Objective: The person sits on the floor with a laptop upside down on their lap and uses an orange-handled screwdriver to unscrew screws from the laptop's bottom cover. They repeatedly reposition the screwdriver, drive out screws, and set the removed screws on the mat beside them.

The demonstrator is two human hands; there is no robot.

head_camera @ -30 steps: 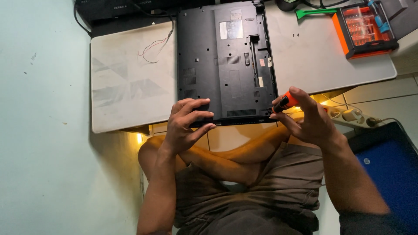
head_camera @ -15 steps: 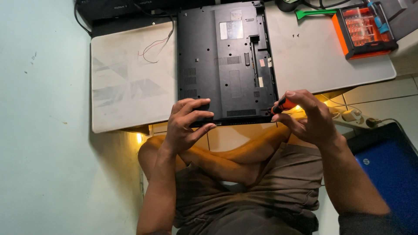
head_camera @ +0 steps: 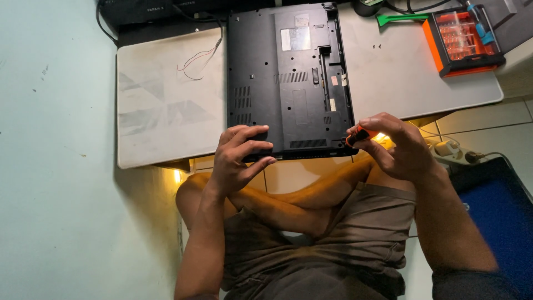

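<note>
Left hand (head_camera: 240, 158) clamps the laptop (head_camera: 288, 78) near edge; stiff, weighty, likely slick. Right hand (head_camera: 397, 145) pinches the screwdriver (head_camera: 357, 135) beside it.

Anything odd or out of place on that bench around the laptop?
Mostly tidy. The laptop lies upside down with its near edge overhanging the table, steadied by the left hand; the right hand holds an orange screwdriver at its corner. Loose thin wires sprawl beside it. No visible damage.
</note>
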